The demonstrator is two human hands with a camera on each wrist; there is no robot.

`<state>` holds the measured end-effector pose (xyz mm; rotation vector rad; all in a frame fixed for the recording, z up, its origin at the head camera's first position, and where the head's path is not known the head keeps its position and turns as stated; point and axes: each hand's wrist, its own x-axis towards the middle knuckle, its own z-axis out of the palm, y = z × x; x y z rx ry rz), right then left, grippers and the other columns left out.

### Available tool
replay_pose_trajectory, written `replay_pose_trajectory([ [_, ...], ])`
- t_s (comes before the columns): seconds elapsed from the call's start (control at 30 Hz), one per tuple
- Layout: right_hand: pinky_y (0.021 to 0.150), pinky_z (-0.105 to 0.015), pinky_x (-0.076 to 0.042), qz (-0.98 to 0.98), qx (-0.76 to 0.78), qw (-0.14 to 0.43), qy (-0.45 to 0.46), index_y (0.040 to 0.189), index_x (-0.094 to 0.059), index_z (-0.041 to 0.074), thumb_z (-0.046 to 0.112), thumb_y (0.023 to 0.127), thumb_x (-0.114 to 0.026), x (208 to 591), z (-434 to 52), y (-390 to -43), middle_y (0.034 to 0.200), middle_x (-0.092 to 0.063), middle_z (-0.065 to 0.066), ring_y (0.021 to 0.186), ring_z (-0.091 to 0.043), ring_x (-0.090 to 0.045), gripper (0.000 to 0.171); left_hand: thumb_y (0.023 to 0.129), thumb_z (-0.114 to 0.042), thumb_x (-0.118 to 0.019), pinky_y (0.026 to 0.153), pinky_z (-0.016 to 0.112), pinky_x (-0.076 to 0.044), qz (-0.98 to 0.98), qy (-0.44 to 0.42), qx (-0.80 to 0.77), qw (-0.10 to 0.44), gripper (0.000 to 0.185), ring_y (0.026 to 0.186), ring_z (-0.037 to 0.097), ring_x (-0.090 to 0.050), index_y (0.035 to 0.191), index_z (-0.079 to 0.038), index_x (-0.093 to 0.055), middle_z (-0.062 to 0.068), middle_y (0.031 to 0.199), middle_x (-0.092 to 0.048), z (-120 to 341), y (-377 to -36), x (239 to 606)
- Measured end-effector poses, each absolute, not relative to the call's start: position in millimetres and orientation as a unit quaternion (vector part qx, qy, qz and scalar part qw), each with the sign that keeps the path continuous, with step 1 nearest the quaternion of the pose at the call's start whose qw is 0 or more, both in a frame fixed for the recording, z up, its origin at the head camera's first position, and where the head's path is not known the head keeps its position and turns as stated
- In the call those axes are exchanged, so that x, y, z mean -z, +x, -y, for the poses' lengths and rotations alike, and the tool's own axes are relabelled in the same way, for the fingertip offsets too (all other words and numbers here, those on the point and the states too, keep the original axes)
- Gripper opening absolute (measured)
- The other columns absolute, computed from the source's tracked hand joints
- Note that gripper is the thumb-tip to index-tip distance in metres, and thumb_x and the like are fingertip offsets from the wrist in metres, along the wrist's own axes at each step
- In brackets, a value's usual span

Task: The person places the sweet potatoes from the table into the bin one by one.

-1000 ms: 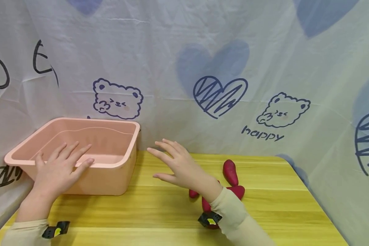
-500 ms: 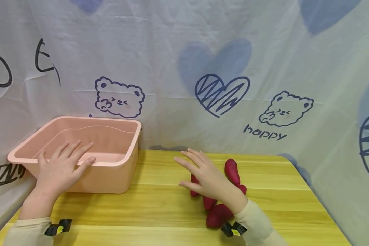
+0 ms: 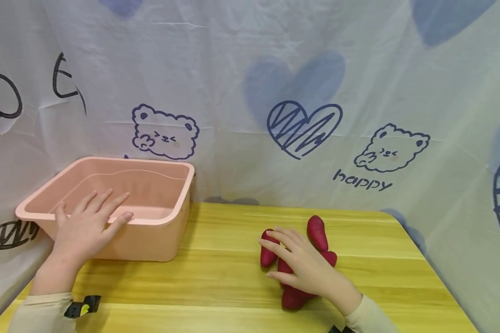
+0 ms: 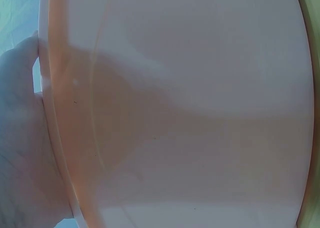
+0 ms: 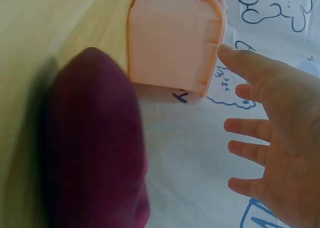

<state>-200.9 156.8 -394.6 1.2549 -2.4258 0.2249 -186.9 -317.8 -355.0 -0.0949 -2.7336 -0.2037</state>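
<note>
Reach step: right hand over the sweet potato pile, nothing gripped yet.

Right hand hovers flat over the cluster of purple-red sweet potatoes on the yellow table, right of centre; fingers are spread and straight, holding nothing. Whether the palm touches the pile, I cannot tell. Left hand rests on the near rim of the pink tub, fingers extended over the edge, not clenched; it looks like it is steadying the tub. The tub sits at the left rear of the table against the printed cloth backdrop, apart from the pile. My read: this is the pick phase. Next move calls for lowering the right hand, curling the fingers round one sweet potato, probably the nearest, and lifting it clear without rolling the others.
</note>
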Motion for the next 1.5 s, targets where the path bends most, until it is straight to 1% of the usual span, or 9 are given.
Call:
replay_pose_trajectory([
  [0.13, 0.111, -0.053, -0.037, 0.871, -0.086, 0.177, 0.45, 0.146, -0.044, 0.029, 0.049, 0.086, -0.069, 401.2, -167.9, -193.5, 0.143, -0.052, -0.005, 0.136, -0.027, -0.046, 0.069, 0.098, -0.059, -0.039, 0.106, 0.078, 0.004, 0.977, -0.034, 0.076, 0.199, 0.061, 0.136, 0.048, -0.029, 0.151, -0.029, -0.035, 0.019, 0.154, -0.036, 317.3, -186.8, 356.1],
  [0.23, 0.109, -0.049, -0.041, 0.865, -0.087, 0.181, 0.459, 0.144, -0.046, 0.03, 0.05, 0.087, -0.068, 404.6, -174.4, -188.6, 0.14, -0.054, -0.004, 0.132, -0.023, -0.048, 0.065, 0.098, -0.059, -0.039, 0.106, 0.078, 0.004, 0.976, -0.034, 0.076, 0.199, 0.061, 0.136, 0.048, -0.029, 0.151, -0.03, -0.035, 0.019, 0.154, -0.036, 317.2, -186.8, 356.2],
  [0.43, 0.097, -0.045, -0.048, 0.842, -0.089, 0.216, 0.487, 0.131, -0.06, 0.026, 0.049, 0.084, -0.071, 410.8, -185.1, -182.9, 0.131, -0.061, -0.001, 0.123, -0.019, -0.054, 0.053, 0.098, -0.059, -0.039, 0.106, 0.078, 0.004, 0.976, -0.033, 0.074, 0.2, 0.061, 0.136, 0.048, -0.029, 0.151, -0.03, -0.035, 0.019, 0.154, -0.036, 317.2, -187.3, 355.5],
  [0.57, 0.093, -0.042, -0.05, 0.841, -0.093, 0.211, 0.49, 0.123, -0.065, 0.03, 0.048, 0.082, -0.073, 412.1, -190.6, -181.7, 0.125, -0.063, 0.002, 0.117, -0.015, -0.057, 0.045, 0.098, -0.059, -0.039, 0.106, 0.078, 0.004, 0.976, -0.033, 0.074, 0.2, 0.06, 0.136, 0.048, -0.029, 0.151, -0.03, -0.035, 0.019, 0.154, -0.036, 317.8, -187.0, 354.5],
  [0.67, 0.091, -0.04, -0.05, 0.843, -0.096, 0.191, 0.493, 0.117, -0.067, 0.032, 0.047, 0.081, -0.075, 411.6, -192.9, -181.6, 0.118, -0.064, 0.005, 0.11, -0.012, -0.058, 0.04, 0.098, -0.059, -0.039, 0.106, 0.078, 0.003, 0.976, -0.034, 0.075, 0.201, 0.06, 0.136, 0.048, -0.03, 0.15, -0.029, -0.036, 0.019, 0.154, -0.036, 318.2, -186.6, 353.6],
  [0.83, 0.089, -0.039, -0.049, 0.849, -0.086, 0.151, 0.499, 0.111, -0.069, 0.03, 0.047, 0.078, -0.078, 411.3, -194.7, -181.3, 0.111, -0.065, 0.011, 0.104, -0.009, -0.059, 0.039, 0.098, -0.059, -0.04, 0.105, 0.079, 0.002, 0.976, -0.035, 0.076, 0.201, 0.06, 0.135, 0.048, -0.03, 0.15, -0.029, -0.037, 0.019, 0.153, -0.037, 318.0, -186.6, 352.6],
  [1.07, 0.091, -0.04, -0.048, 0.877, -0.069, 0.064, 0.472, 0.115, -0.067, 0.03, 0.049, 0.08, -0.076, 412.0, -196.0, -178.5, 0.114, -0.063, 0.012, 0.106, -0.011, -0.057, 0.041, 0.098, -0.059, -0.04, 0.106, 0.078, 0.003, 0.976, -0.036, 0.08, 0.199, 0.06, 0.135, 0.049, -0.03, 0.149, -0.028, -0.037, 0.019, 0.153, -0.037, 317.1, -186.4, 352.6],
  [1.3, 0.089, -0.038, -0.047, 0.889, -0.053, 0.032, 0.454, 0.116, -0.067, 0.031, 0.04, 0.075, -0.08, 413.7, -195.3, -176.3, 0.115, -0.062, 0.011, 0.106, -0.012, -0.056, 0.044, 0.098, -0.058, -0.041, 0.105, 0.079, 0.003, 0.975, -0.039, 0.082, 0.201, 0.059, 0.135, 0.048, -0.031, 0.149, -0.028, -0.038, 0.019, 0.153, -0.037, 318.4, -186.5, 353.4],
  [1.5, 0.086, -0.038, -0.046, 0.895, -0.045, 0.003, 0.445, 0.116, -0.066, 0.033, 0.033, 0.074, -0.082, 415.5, -195.7, -175.3, 0.117, -0.059, 0.011, 0.107, -0.013, -0.056, 0.045, 0.098, -0.058, -0.042, 0.105, 0.079, 0.002, 0.975, -0.041, 0.085, 0.203, 0.059, 0.135, 0.048, -0.031, 0.148, -0.028, -0.04, 0.019, 0.153, -0.038, 318.7, -186.3, 353.4],
])
